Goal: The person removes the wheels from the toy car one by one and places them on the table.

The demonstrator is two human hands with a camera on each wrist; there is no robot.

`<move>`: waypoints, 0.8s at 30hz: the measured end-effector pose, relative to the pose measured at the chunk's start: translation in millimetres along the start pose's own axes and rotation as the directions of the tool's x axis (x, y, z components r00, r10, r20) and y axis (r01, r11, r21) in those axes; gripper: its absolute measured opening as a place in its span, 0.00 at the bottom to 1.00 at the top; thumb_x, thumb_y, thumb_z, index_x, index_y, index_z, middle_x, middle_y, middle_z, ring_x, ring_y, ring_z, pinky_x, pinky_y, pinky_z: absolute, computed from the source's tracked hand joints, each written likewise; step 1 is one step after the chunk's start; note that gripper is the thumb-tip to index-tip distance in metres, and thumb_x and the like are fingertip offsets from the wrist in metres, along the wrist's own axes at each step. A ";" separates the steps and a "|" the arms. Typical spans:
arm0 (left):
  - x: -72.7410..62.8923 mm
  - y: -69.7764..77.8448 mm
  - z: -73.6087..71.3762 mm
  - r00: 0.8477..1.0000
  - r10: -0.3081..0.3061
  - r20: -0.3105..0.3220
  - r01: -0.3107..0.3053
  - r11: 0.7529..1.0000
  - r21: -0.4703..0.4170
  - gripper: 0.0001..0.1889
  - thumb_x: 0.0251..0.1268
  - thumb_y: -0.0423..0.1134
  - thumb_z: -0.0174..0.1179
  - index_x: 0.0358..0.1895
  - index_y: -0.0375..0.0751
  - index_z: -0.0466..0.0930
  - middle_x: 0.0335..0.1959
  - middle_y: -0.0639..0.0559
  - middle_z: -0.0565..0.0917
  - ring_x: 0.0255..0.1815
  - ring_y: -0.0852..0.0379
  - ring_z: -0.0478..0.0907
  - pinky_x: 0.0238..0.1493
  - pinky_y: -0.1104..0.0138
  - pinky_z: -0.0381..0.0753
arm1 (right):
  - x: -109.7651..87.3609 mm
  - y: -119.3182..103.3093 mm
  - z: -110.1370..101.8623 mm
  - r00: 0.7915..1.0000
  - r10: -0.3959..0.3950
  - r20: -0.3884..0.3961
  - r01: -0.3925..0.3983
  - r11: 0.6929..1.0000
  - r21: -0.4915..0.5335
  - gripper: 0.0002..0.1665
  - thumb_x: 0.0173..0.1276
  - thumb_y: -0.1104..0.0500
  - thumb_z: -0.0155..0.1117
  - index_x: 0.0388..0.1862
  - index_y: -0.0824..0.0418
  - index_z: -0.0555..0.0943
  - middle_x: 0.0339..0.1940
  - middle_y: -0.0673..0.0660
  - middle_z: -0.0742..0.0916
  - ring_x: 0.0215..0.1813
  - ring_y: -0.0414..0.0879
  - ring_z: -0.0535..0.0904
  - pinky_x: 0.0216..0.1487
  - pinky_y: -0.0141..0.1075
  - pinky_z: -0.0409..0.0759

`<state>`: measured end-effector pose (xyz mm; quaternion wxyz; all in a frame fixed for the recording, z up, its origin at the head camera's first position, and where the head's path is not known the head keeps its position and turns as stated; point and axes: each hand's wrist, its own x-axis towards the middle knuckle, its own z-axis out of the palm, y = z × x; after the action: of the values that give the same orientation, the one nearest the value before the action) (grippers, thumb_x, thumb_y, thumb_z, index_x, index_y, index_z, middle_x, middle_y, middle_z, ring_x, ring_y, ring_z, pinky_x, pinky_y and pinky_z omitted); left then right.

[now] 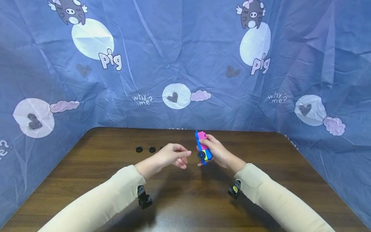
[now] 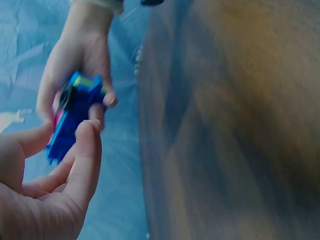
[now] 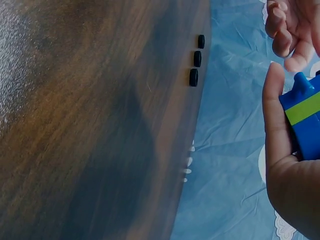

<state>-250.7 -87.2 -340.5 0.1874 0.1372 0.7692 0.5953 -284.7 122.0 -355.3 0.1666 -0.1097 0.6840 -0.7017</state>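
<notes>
My right hand grips a toy car of building bricks, blue with pink and yellow-green parts. One black wheel sits on the car's side facing my left hand. In the left wrist view the car's blue underside shows, somewhat blurred. Just left of the car, my left hand hovers with loosely bent fingers, apart from it and with nothing visible between them. On the table beyond the left hand stand three black tyres in a row, among them a near one and a far one.
The brown wooden table ends at a blue patterned cloth hanging behind and at both sides. Black wrist cameras, one on the left sleeve and one on the right sleeve, hang below the cuffs.
</notes>
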 end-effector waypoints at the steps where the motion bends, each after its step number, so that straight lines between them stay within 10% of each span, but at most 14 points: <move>1: 0.0 0.7 4.2 1.000 0.006 0.012 -0.006 1.000 0.000 0.17 0.72 0.40 0.56 0.48 0.23 0.74 0.24 0.47 0.80 0.23 0.58 0.82 0.38 0.59 0.88 | 0.2 -0.2 0.5 1.000 -0.002 -0.006 0.002 1.000 -0.004 0.24 0.75 0.55 0.47 0.64 0.63 0.57 0.39 0.57 0.77 0.33 0.45 0.80 0.31 0.54 0.86; 17: 10.7 2.0 34.3 0.995 0.079 0.061 -0.082 0.995 0.058 0.18 0.73 0.43 0.54 0.33 0.27 0.75 0.17 0.49 0.77 0.16 0.60 0.79 0.31 0.55 0.87 | 3.2 4.0 9.8 0.998 -0.061 -0.017 0.060 0.994 -0.090 0.25 0.75 0.53 0.50 0.62 0.66 0.59 0.35 0.55 0.77 0.24 0.43 0.79 0.19 0.37 0.82; 24: 9.6 -0.4 40.6 0.996 0.087 -0.037 -0.082 0.990 0.117 0.20 0.71 0.43 0.57 0.27 0.26 0.77 0.13 0.52 0.76 0.13 0.61 0.77 0.26 0.57 0.86 | 3.4 7.9 11.6 0.994 -0.104 -0.034 0.096 0.979 -0.182 0.24 0.76 0.55 0.50 0.62 0.69 0.60 0.35 0.55 0.77 0.27 0.41 0.78 0.19 0.33 0.81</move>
<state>-240.9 -48.0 -351.0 0.1376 0.1677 0.7995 0.5601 -282.7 110.0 -363.0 0.1055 -0.1434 0.7417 -0.6467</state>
